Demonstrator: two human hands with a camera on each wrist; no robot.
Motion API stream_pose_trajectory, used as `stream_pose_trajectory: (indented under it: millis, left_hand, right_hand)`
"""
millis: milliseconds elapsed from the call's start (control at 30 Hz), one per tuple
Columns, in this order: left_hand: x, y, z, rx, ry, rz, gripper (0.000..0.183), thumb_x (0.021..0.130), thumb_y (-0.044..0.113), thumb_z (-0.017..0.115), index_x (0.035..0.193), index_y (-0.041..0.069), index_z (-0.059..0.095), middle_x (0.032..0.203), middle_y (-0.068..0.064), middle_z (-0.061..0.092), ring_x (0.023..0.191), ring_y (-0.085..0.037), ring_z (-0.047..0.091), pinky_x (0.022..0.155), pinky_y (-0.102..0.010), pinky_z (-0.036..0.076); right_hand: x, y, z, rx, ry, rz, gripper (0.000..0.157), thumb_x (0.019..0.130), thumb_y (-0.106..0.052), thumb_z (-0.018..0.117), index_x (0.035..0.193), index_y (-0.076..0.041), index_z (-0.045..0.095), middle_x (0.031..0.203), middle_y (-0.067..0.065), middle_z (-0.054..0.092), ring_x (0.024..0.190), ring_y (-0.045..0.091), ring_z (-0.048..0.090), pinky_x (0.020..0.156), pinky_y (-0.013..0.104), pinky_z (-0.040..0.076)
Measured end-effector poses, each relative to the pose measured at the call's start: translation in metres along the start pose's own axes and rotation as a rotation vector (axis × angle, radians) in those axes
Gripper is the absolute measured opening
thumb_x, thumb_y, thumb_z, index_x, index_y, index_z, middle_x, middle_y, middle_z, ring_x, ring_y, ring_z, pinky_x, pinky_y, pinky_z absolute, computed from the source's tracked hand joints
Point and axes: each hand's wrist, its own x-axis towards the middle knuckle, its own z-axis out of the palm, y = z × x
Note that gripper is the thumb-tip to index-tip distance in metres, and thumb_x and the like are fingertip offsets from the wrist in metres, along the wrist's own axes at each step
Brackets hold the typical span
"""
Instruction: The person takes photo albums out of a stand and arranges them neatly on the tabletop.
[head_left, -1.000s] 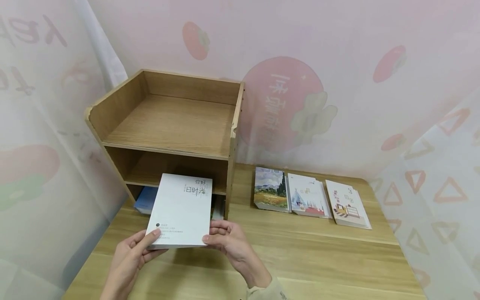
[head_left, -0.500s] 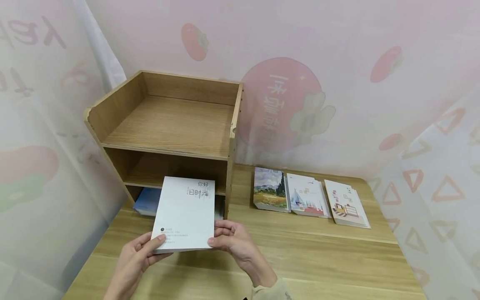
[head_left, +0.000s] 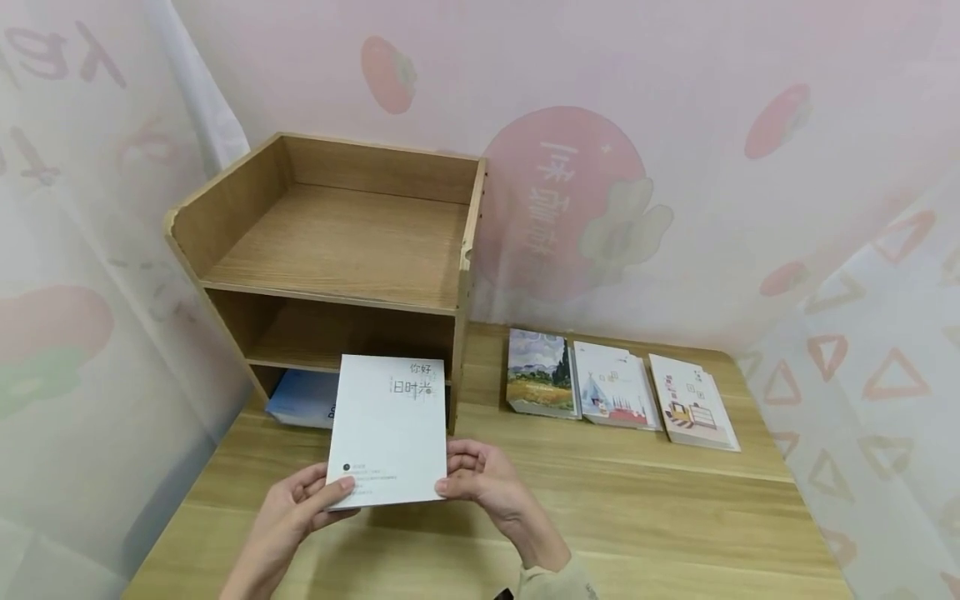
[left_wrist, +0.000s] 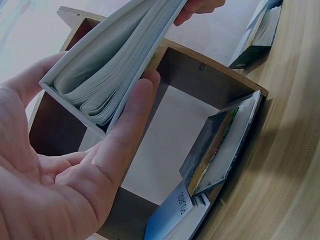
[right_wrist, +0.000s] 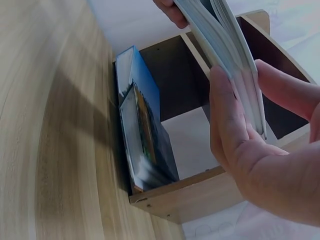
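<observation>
A white book (head_left: 388, 425) with dark lettering is held level in front of the wooden shelf unit (head_left: 352, 250). Its near left corner is pinched by my left hand (head_left: 296, 508), thumb on the cover and fingers beneath. On the near right corner, my right hand (head_left: 498, 496) grips the same way. Both wrist views show the page edges of the book (left_wrist: 115, 60) between thumb and fingers. Behind it, in the bottom compartment, lie a blue book (right_wrist: 146, 75) and a dark book with a painted cover (right_wrist: 150, 135); the head view hides most of them.
To the right of the unit, a landscape-cover book (head_left: 538, 375), a tent-picture book (head_left: 613, 387) and a truck-picture book (head_left: 692, 404) lie in a row on the wooden table (head_left: 637, 517), with other books partly under them. A patterned curtain (head_left: 712, 167) hangs behind.
Both hands have carried the white book a little to the right and toward me. More of the blue book shows at its left. The grip has not changed.
</observation>
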Motion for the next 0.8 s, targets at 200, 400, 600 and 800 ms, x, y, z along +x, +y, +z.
stream_pose_trajectory:
  millis: [200, 400, 600, 800]
  left_hand:
    - [0.0044, -0.0054, -0.0005, 0.004, -0.046, -0.012, 0.058, 0.091, 0.008, 0.071, 0.133, -0.019, 0.040, 0.114, -0.025, 0.064, 0.098, -0.032, 0.067, 0.084, -0.041, 0.056]
    - [0.0041, -0.0083, -0.0004, 0.038, -0.076, -0.035, 0.062, 0.091, 0.011, 0.072, 0.134, -0.019, 0.038, 0.115, -0.024, 0.064, 0.099, -0.031, 0.067, 0.084, -0.041, 0.056]
    - [0.0030, -0.0081, -0.0003, 0.079, -0.032, -0.057, 0.059, 0.092, 0.017, 0.071, 0.134, -0.015, 0.044, 0.113, -0.021, 0.066, 0.097, -0.030, 0.068, 0.082, -0.036, 0.057]
    - [0.0015, -0.0044, -0.0033, 0.136, -0.014, -0.057, 0.060, 0.091, 0.021, 0.072, 0.135, -0.011, 0.047, 0.114, -0.018, 0.067, 0.096, -0.029, 0.068, 0.079, -0.034, 0.057]
  right_hand:
    - [-0.0014, 0.0005, -0.0056, -0.055, 0.009, -0.009, 0.047, 0.074, 0.023, 0.067, 0.118, 0.014, 0.053, 0.092, 0.012, 0.062, 0.077, 0.017, 0.063, 0.071, 0.025, 0.057]
    - [-0.0045, 0.0019, -0.0101, -0.081, 0.000, 0.002, 0.045, 0.075, 0.022, 0.069, 0.116, 0.014, 0.053, 0.092, 0.012, 0.061, 0.077, 0.016, 0.061, 0.071, 0.023, 0.056]
    - [-0.0059, 0.0012, -0.0103, -0.093, -0.031, 0.023, 0.042, 0.074, 0.023, 0.069, 0.112, 0.012, 0.054, 0.090, 0.013, 0.062, 0.075, 0.017, 0.063, 0.069, 0.025, 0.057]
    - [-0.0063, 0.0015, -0.0085, -0.113, -0.081, 0.031, 0.039, 0.074, 0.024, 0.069, 0.108, 0.011, 0.056, 0.088, 0.012, 0.063, 0.074, 0.018, 0.064, 0.068, 0.028, 0.058]
